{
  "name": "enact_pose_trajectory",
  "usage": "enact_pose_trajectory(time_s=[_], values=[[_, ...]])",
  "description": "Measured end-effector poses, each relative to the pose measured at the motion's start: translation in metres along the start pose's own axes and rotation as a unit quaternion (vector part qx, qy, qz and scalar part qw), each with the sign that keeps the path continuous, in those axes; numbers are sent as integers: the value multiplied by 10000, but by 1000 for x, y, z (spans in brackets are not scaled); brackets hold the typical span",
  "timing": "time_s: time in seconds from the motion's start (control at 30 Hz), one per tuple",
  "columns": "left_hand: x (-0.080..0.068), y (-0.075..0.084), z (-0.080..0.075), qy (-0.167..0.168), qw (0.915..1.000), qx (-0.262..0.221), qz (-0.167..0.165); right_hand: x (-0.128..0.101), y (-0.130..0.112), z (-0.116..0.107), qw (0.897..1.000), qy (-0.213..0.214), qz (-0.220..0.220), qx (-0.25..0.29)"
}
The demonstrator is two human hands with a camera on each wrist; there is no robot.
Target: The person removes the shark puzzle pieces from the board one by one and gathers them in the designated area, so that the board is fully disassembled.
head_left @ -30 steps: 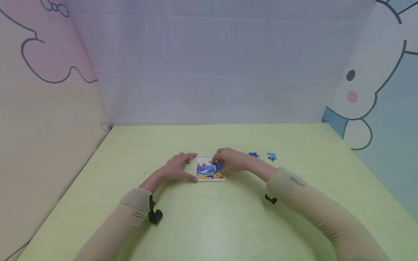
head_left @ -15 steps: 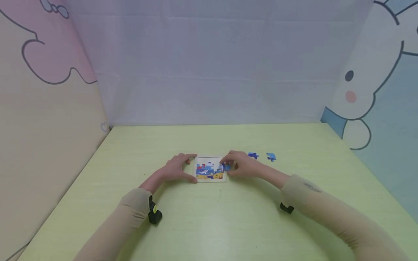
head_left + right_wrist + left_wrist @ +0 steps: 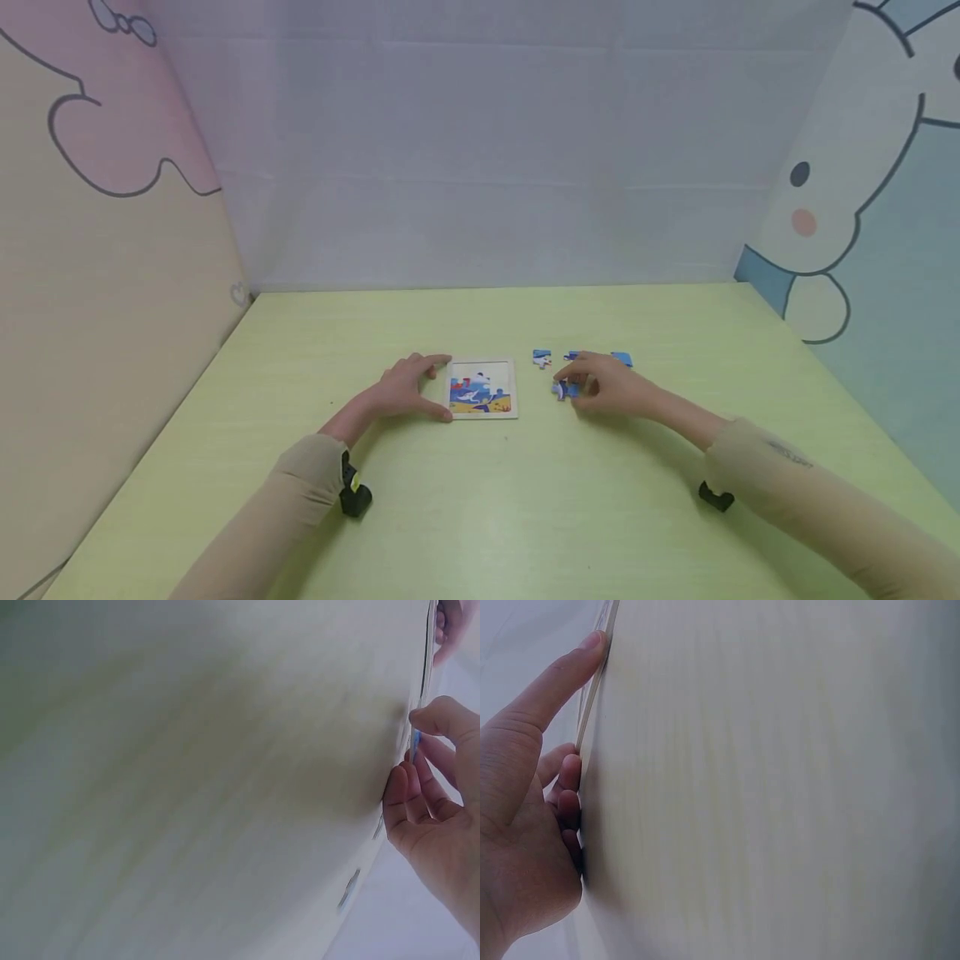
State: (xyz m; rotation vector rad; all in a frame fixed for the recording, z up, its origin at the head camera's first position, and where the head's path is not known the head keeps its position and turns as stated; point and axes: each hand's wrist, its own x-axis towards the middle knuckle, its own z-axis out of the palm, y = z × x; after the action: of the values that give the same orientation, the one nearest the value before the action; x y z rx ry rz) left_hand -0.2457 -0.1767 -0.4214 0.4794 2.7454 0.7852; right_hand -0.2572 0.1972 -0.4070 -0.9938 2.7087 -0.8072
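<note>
We are pinching a blue puzzle piece (image 3: 564,389) in the grip of our right hand (image 3: 609,388), thumb and fingers curled round it just above the bench (image 3: 480,500), well to the right of the puzzle tray (image 3: 482,387); the wrist view is too blurred to say whether it is touching the surface. Our left hand (image 3: 406,390) is lying with fingers straight, bracing the tray's left edge so it is not sliding. Three loose pieces (image 3: 542,358) are waiting just behind the right hand, within easy reach.
</note>
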Motion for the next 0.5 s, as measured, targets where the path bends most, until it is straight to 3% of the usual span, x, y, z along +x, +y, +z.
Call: enact_pose_trajectory(time_s=[0.5], values=[[-2, 2, -1, 4, 10000, -39, -14, -34, 35, -25, 9999, 78, 74, -130]])
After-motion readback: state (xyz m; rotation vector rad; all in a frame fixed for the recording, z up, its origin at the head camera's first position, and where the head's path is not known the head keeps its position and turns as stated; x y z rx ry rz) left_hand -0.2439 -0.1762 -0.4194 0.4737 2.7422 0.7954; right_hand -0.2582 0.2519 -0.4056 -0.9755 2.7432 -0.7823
